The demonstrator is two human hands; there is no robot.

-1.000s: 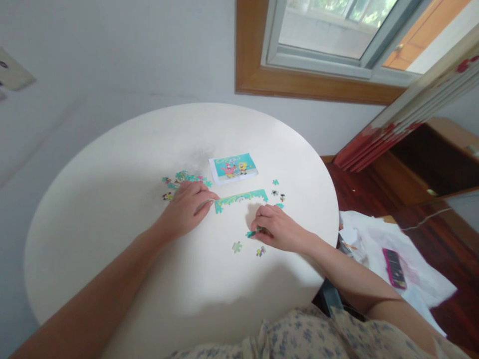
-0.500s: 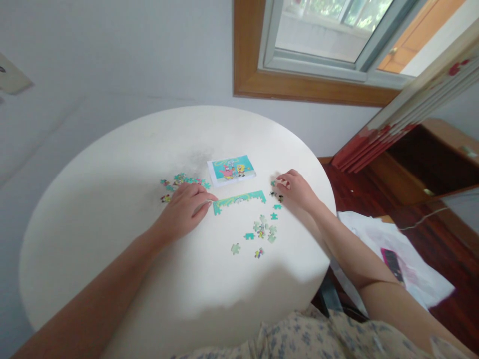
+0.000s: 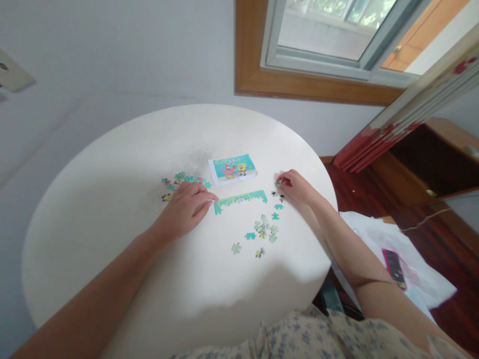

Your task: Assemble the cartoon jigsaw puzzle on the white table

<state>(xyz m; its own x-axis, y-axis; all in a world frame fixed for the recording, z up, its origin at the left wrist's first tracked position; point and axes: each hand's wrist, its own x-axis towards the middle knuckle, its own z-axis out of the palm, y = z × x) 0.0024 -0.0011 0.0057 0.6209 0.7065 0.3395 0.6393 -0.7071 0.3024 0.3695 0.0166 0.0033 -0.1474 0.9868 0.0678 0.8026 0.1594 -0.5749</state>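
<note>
My left hand (image 3: 187, 207) lies on the table with its fingers stretched out, the fingertips at the left end of a joined strip of jigsaw puzzle (image 3: 241, 199). The strip is teal and yellow-green, straight along the top and notched below. To the right of it, my right hand (image 3: 295, 187) pinches a small teal puzzle piece (image 3: 277, 183) at the tabletop. Just below these fingers lie a few loose pieces, among them a teal piece (image 3: 279, 206). A reference picture (image 3: 235, 168) with pink and yellow cartoon figures lies above the strip.
A heap of mixed puzzle pieces (image 3: 183, 178) lies beyond my left hand. Pale green pieces (image 3: 266, 228) are scattered below the strip. All this rests on a round white table (image 3: 112, 164) by a wall and window. A phone (image 3: 393, 268) lies to the lower right.
My right fingers have closed on the teal piece at the top of the right-hand group. My left hand stays at the strip's left end.
</note>
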